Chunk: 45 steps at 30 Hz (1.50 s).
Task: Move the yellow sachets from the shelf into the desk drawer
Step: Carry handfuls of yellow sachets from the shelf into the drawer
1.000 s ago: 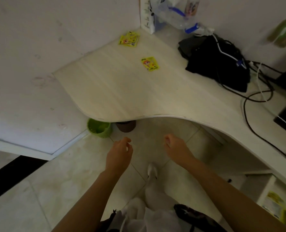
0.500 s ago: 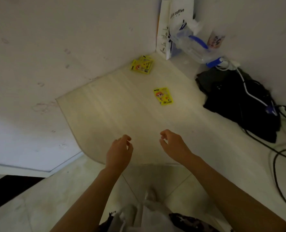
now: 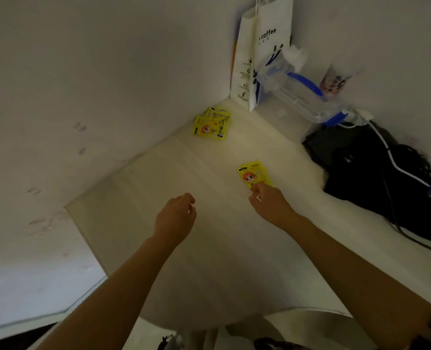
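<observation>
- While both arms reach out over the pale bench (image 3: pixel 158 248), the right hand (image 3: pixel 270 203) is at the near edge of a single yellow sachet (image 3: pixel 253 174). Its fingertips (image 3: pixel 256 189) touch the sachet's bottom edge. The fingers are bent and close together, but I cannot tell if they pinch the sachet yet or just touch it.
- The left hand (image 3: pixel 175 218) floats above the bench and holds nothing. Its fingers are loosely curled, with the thumb near the first finger.
- The single yellow sachet lies flat on the bench at about 12 o'clock from the right hand, touching it. From the left hand it is at about 2 o'clock, apart from it.
- A small pile of yellow sachets (image 3: pixel 211 123) lies by the wall (image 3: pixel 83 84), at about 11 o'clock from the right hand and about 1 o'clock from the left hand, well apart from both.
- A white paper bag (image 3: pixel 265 51) with the word "coffee" stands in the corner, at 12 o'clock.
- A clear plastic box with blue clips (image 3: pixel 297 94) leans just beside the paper bag.
- A black bag (image 3: pixel 376 180) with a white cable (image 3: pixel 398 168) on top sits at 3 o'clock from the single sachet, near it but not touching.
- Nothing lies between the hands and the sachets.
</observation>
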Tool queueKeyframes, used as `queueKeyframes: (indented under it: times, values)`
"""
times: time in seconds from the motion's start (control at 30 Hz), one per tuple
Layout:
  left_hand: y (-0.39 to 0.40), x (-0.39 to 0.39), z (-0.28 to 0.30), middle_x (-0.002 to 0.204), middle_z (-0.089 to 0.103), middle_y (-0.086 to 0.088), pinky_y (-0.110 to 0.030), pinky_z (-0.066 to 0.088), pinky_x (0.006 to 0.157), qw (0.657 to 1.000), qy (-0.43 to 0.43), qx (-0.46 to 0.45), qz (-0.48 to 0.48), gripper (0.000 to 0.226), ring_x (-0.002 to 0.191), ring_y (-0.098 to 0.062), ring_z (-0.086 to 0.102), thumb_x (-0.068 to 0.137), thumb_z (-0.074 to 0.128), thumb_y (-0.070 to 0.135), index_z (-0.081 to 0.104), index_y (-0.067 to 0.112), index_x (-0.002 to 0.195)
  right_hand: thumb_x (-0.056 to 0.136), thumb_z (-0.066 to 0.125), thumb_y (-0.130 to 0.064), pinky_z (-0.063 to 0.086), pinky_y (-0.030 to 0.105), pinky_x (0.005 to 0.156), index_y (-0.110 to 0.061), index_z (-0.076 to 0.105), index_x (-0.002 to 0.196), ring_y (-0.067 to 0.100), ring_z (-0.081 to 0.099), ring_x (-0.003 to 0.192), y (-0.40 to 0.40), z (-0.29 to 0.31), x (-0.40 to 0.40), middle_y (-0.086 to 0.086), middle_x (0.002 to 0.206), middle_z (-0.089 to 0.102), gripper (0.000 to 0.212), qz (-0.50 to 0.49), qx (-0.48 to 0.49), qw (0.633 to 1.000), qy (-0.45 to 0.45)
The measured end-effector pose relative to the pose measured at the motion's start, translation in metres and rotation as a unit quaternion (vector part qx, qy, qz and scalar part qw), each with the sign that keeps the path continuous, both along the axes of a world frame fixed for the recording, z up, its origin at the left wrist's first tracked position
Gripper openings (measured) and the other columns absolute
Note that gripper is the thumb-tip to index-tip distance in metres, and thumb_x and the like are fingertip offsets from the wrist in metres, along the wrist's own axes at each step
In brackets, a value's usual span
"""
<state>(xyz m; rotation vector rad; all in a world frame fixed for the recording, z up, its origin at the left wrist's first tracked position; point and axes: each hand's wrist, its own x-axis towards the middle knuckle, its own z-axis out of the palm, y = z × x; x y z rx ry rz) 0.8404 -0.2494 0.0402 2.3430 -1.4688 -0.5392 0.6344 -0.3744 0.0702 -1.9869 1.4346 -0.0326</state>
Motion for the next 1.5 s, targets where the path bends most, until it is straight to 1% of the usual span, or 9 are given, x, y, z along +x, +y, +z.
queueKeyframes:
  times: [0.17, 0.33, 0.47, 0.73, 0.83, 1.0, 1.17, 1.37, 1.5]
  values:
    - [-0.049, 0.033, 0.003, 0.110, 0.063, -0.003, -0.040, 0.051, 0.084, 0.997, -0.028, 0.014, -0.065, 0.022, 0.101, -0.023, 0.057, 0.095, 0.047, 0.024, 0.056, 0.017, 0.114, 0.093, 0.052, -0.022, 0.040, 0.036, 0.095, -0.003, 0.051, 0.125, 0.036, 0.050, 0.119, -0.041, -0.008, 0.016, 0.020, 0.129, 0.053, 0.037, -0.027, -0.003, 0.998, 0.060]
    - [-0.106, 0.057, 0.004, 0.113, 0.059, -0.004, -0.039, 0.049, 0.085, 0.996, -0.036, 0.035, -0.078, 0.022, 0.105, -0.023, 0.055, 0.094, 0.046, 0.022, 0.055, 0.017, 0.114, 0.092, 0.055, -0.027, 0.040, 0.041, 0.099, -0.003, 0.045, 0.128, 0.038, 0.047, 0.121, -0.072, -0.023, 0.022, 0.020, 0.132, 0.044, 0.045, -0.064, 0.010, 0.992, 0.105]
    - [-0.140, 0.065, -0.002, 0.117, 0.057, -0.005, -0.039, 0.047, 0.087, 0.994, -0.037, 0.058, -0.081, 0.025, 0.110, -0.025, 0.053, 0.095, 0.047, 0.021, 0.054, 0.015, 0.118, 0.089, 0.060, -0.035, 0.040, 0.042, 0.097, 0.000, 0.037, 0.129, 0.040, 0.045, 0.121, -0.085, -0.038, 0.033, 0.019, 0.133, 0.039, 0.057, -0.094, 0.025, 0.984, 0.151]
    - [-0.222, 0.075, -0.017, 0.127, 0.053, -0.009, -0.041, 0.044, 0.092, 0.993, -0.043, 0.067, -0.086, 0.033, 0.119, -0.027, 0.046, 0.094, 0.047, 0.021, 0.052, 0.013, 0.126, 0.082, 0.067, -0.045, 0.046, 0.044, 0.088, -0.012, 0.038, 0.129, 0.033, 0.047, 0.114, -0.119, -0.062, 0.049, 0.012, 0.124, 0.043, 0.065, -0.084, -0.003, 0.979, 0.186]
    - [-0.253, 0.079, -0.030, 0.136, 0.049, -0.010, -0.043, 0.044, 0.097, 0.992, -0.041, 0.063, -0.098, 0.044, 0.125, -0.029, 0.043, 0.094, 0.048, 0.021, 0.045, 0.015, 0.137, 0.080, 0.070, -0.043, 0.048, 0.044, 0.086, -0.012, 0.039, 0.128, 0.032, 0.048, 0.111, -0.136, -0.068, 0.052, 0.013, 0.121, 0.044, 0.065, -0.073, -0.012, 0.983, 0.166]
    - [-0.295, 0.086, -0.049, 0.132, 0.049, -0.013, -0.045, 0.046, 0.092, 0.993, -0.032, 0.035, -0.106, 0.043, 0.124, -0.033, 0.044, 0.088, 0.055, 0.016, 0.049, 0.010, 0.129, 0.077, 0.075, -0.035, 0.044, 0.041, 0.090, -0.010, 0.039, 0.129, 0.034, 0.046, 0.111, -0.169, -0.076, 0.062, 0.015, 0.121, 0.045, 0.067, -0.061, 0.020, 0.994, 0.090]
    - [-0.317, 0.098, -0.064, 0.145, 0.040, -0.014, -0.047, 0.037, 0.102, 0.988, -0.068, 0.065, -0.124, 0.057, 0.139, -0.034, 0.029, 0.093, 0.054, 0.026, 0.034, 0.008, 0.143, 0.079, 0.072, -0.026, 0.043, 0.038, 0.090, -0.010, 0.043, 0.128, 0.031, 0.048, 0.112, -0.193, -0.084, 0.075, 0.014, 0.121, 0.047, 0.060, -0.055, 0.044, 0.997, 0.039]
    - [-0.297, 0.104, -0.068, 0.134, 0.048, -0.015, -0.046, 0.036, 0.100, 0.992, -0.063, 0.044, -0.100, 0.064, 0.127, -0.036, 0.041, 0.085, 0.065, 0.034, 0.042, 0.011, 0.140, 0.079, 0.072, -0.030, 0.035, 0.027, 0.077, -0.007, 0.051, 0.120, 0.030, 0.054, 0.109, -0.221, -0.086, 0.085, 0.015, 0.118, 0.054, 0.051, -0.035, 0.057, 0.997, 0.041]
    - [-0.277, 0.112, -0.069, 0.126, 0.048, -0.013, -0.041, 0.034, 0.099, 0.993, -0.071, 0.057, -0.079, 0.061, 0.118, -0.035, 0.046, 0.079, 0.069, 0.035, 0.047, 0.016, 0.133, 0.080, 0.072, -0.028, 0.035, 0.024, 0.078, -0.005, 0.054, 0.116, 0.028, 0.056, 0.110, -0.243, -0.075, 0.090, 0.013, 0.116, 0.059, 0.047, -0.062, 0.055, 0.997, -0.006]
